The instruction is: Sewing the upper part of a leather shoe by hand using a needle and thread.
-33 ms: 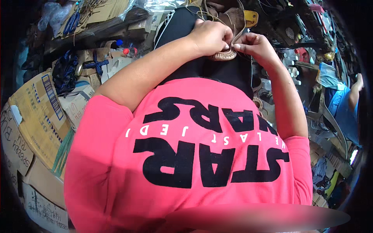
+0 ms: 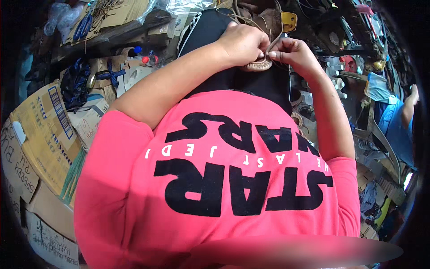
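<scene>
A brown leather shoe rests on my lap over black trousers, its rounded toe with gathered stitching turned toward me. My left hand is closed, with its curled fingertips at the upper edge of the toe. Facing it, my right hand pinches thumb against forefinger at the same edge. Both sets of fingertips nearly meet there. A thin tan cord loops above the hands over the shoe's opening. Whether a needle or thread end is between the fingers is hidden. Beyond the shoe lies a yellow piece.
Stacked cardboard boxes line my left. Blue-handled scissors lie on cardboard at the upper left, above a bottle with a red cap. Clutter and small pale containers fill the right. At the far right another person's arm shows.
</scene>
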A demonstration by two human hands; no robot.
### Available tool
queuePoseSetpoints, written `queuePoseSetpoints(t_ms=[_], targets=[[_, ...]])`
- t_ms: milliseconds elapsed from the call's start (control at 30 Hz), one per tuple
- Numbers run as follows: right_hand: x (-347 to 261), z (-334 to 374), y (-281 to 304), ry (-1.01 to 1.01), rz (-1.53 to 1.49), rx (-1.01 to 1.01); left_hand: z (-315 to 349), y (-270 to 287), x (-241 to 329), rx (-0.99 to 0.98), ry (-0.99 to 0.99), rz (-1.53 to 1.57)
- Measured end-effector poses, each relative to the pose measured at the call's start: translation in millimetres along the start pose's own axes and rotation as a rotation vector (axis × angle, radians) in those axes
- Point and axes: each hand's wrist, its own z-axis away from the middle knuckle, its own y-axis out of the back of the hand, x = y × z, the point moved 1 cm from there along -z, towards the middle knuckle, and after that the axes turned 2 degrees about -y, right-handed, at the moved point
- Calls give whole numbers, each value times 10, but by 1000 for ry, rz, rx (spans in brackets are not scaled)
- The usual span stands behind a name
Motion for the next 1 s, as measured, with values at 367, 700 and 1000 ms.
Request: queuePoseSetpoints(t_ms=[367, 700, 1000], targets=[[194, 236, 90, 62, -150, 95, 161, 135, -20, 80, -107, -310], [-82, 358, 320, 240, 337, 393, 134, 92, 55, 44, -271, -426], [-354, 310, 31, 496, 1182, 275, 174, 10, -36, 84, -250, -336]])
